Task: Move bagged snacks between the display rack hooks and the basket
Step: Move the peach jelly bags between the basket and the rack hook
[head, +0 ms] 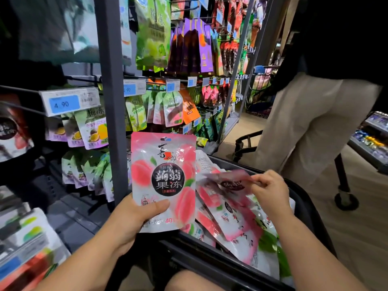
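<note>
My left hand (134, 219) grips the bottom of a pink peach jelly bag (165, 177) and holds it upright in front of the display rack (113, 101). My right hand (270, 192) pinches the edge of a second pink bag (228, 180), blurred, lifted just above the pile. The black basket (310, 206) at lower right holds several more pink and white bags (228, 221). Green, purple and orange snack bags hang from the rack hooks (92, 131) to the left and behind.
A grey upright post (112, 59) of the rack stands just left of the held bag. Blue price tags (65, 103) sit on the hook ends. A person in beige trousers (310, 127) stands at right beside another cart (262, 91).
</note>
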### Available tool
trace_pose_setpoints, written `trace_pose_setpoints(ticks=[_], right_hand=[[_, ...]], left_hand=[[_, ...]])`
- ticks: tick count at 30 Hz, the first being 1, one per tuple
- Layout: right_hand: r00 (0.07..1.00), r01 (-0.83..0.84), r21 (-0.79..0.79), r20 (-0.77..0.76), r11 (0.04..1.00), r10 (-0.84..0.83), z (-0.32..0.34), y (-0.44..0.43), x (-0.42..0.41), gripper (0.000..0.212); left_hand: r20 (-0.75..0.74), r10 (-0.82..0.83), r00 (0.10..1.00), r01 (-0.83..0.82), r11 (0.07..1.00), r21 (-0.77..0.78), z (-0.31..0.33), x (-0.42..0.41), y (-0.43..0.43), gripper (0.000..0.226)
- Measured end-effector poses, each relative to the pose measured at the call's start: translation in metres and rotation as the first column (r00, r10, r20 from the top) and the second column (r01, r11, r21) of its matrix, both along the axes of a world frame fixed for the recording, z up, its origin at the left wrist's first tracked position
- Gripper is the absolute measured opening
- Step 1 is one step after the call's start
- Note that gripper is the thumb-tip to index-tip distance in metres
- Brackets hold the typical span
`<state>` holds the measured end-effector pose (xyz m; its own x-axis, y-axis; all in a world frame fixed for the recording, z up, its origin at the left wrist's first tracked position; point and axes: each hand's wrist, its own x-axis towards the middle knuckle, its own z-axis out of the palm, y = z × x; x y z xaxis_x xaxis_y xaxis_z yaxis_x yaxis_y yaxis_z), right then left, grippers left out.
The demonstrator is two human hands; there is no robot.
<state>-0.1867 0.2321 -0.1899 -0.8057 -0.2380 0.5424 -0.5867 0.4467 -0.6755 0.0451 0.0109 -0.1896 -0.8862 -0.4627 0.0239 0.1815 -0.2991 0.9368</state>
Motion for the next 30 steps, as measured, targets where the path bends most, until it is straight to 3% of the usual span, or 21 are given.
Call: trace_pose_setpoints(ticks=[2, 4, 8, 17, 21, 22, 26, 30], right_hand=[[0.981, 0.049, 0.079, -0.189, 0.996, -0.033, 0.003, -0.001, 0.001, 0.017], [0.979, 0.028, 0.101, -0.205, 0.995, -0.006, 0.005, -0.003, 0.006, 0.020], [0.989, -0.092, -0.060, 0.109, 0.994, 0.098, 0.005, -0.009, 0.017, 0.013], [0.954, 0.059, -0.336, 0.295, 0.940, 0.045, 0.002, -0.009, 0.013, 0.018], [0.908, 0.056, -0.339, 0.407, 0.939, 0.093, -0.002, -0.011, 0.010, 0.013], [0.888, 0.053, -0.303, 0.451, 0.951, 0.094, -0.003, -0.011, 0.008, 0.020], [0.806, 0.039, -0.208, 0.585, 0.977, 0.092, -0.009, -0.009, -0.001, 0.083], [0.786, 0.019, -0.197, 0.609, 0.980, 0.107, -0.013, -0.004, -0.001, 0.078]], left_hand=[[0.002, -0.001, 1.000, 0.001, 1.000, -0.009, 0.001, 0.000, 0.002, 0.049], [0.003, -0.002, 1.000, 0.002, 1.000, -0.020, 0.002, 0.000, 0.003, 0.047], [0.005, 0.008, 1.000, -0.008, 1.000, -0.005, 0.005, 0.001, 0.004, 0.036], [0.011, 0.032, 0.999, -0.032, 0.999, -0.002, 0.002, -0.001, 0.002, 0.038], [0.027, 0.046, 0.999, -0.046, 0.999, 0.007, -0.001, -0.002, 0.002, 0.036], [0.031, 0.046, 0.998, -0.047, 0.999, 0.013, -0.001, -0.002, 0.003, 0.034], [0.035, 0.059, 0.998, -0.059, 0.998, 0.004, -0.001, -0.001, 0.003, 0.032], [0.045, 0.074, 0.996, -0.074, 0.997, -0.001, 0.004, 0.001, 0.000, 0.039]])
